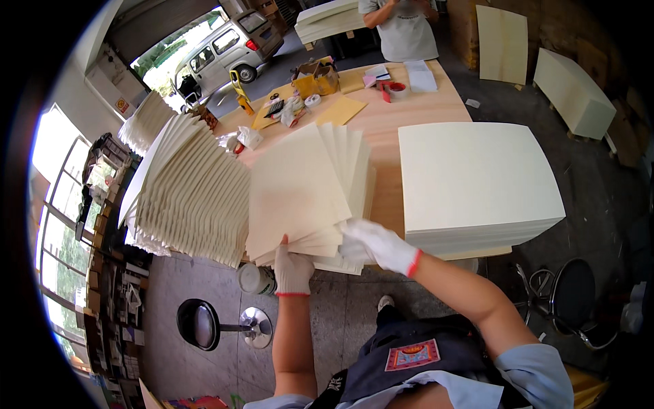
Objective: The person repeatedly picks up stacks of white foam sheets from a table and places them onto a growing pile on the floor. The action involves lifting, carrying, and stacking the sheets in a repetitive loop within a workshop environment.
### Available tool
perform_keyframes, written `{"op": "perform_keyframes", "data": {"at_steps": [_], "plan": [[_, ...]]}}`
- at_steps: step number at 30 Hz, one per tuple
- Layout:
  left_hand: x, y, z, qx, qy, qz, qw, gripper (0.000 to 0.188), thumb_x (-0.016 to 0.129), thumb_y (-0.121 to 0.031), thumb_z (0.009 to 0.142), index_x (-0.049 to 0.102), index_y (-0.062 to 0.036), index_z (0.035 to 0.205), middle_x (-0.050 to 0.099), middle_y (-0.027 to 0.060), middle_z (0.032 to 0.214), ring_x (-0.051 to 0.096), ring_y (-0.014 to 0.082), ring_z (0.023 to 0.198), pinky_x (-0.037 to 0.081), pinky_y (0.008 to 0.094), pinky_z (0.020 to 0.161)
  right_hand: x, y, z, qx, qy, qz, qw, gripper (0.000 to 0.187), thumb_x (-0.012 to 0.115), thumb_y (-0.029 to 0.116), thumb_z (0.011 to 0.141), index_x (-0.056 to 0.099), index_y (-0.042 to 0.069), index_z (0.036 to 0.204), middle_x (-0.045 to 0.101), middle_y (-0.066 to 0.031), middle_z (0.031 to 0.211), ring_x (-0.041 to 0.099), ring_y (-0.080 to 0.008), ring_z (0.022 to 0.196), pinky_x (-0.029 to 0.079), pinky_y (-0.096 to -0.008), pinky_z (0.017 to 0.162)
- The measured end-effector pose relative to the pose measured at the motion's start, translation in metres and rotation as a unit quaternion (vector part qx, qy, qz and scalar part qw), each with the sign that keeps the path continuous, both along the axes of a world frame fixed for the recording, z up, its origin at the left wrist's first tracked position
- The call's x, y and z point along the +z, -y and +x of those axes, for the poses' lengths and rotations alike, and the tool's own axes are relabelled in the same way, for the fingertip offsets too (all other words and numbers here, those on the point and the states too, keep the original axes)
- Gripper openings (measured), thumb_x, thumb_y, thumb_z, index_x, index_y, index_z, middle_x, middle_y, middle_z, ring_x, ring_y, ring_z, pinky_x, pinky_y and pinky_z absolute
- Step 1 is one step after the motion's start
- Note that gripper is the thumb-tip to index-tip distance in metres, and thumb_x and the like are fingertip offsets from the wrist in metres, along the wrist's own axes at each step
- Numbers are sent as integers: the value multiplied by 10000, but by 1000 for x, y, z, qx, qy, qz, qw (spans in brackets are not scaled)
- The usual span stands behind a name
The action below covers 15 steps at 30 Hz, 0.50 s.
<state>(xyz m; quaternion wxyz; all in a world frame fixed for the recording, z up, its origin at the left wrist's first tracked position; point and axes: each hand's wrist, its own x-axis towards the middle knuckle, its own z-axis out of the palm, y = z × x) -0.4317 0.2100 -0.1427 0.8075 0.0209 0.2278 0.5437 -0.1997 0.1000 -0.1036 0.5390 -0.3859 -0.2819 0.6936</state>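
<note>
A fanned stack of cream paper sheets point(296, 180) lies at the middle of the table, its top sheets spread toward the right. My left hand point(294, 271), in a white knitted glove with the thumb tip bare, grips the near edge of several sheets, thumb on top and fingers hidden below. By the stack's near right corner is my right hand point(378, 247), also gloved; its fingers are smeared by motion. To the left leans a tall stack of staggered sheets point(194, 194). A squared stack of white sheets point(480, 177) stands to the right.
Toward the back of the wooden table point(436, 102) are a tape dispenser point(392, 90), a yellow box point(317, 78) and yellow envelopes point(343, 109). Below its front edge stand a bucket point(257, 279) and a stool point(199, 324). Another person point(402, 31) stands behind; a chair point(572, 296) is at right.
</note>
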Motion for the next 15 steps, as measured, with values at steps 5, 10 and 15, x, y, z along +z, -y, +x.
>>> {"op": "perform_keyframes", "data": {"at_steps": [5, 10, 15], "plan": [[-21, 83, -7, -70, 9, 207, 976, 474, 496, -393, 1101, 521, -7, 1376, 519, 126, 1528, 486, 310, 1425, 412, 483, 1195, -30, 154, 62, 204, 58, -26, 977, 458, 518, 315, 1121, 546, 37, 1484, 710, -145, 1276, 733, -249, 1032, 599, -354, 910], [-51, 202, 56, -339, -135, 14, 931, 412, 537, -325, 1096, 526, -103, 1443, 575, 138, 1471, 580, 321, 1324, 470, 453, 1119, 14, 271, 153, -60, 232, -105, 965, 446, 538, 414, 1083, 588, 50, 1337, 715, -141, 1135, 726, -263, 966, 577, -383, 859], [76, 227, 187, -469, -404, 584, 525, 325, 608, -184, 1039, 644, -95, 1350, 720, 124, 1155, 707, 280, 1061, 553, 376, 911, 35, 331, 251, -534, 473, -110, 692, 492, 561, 533, 1036, 627, 63, 1162, 709, -131, 982, 708, -309, 904, 539, -419, 812]]}}
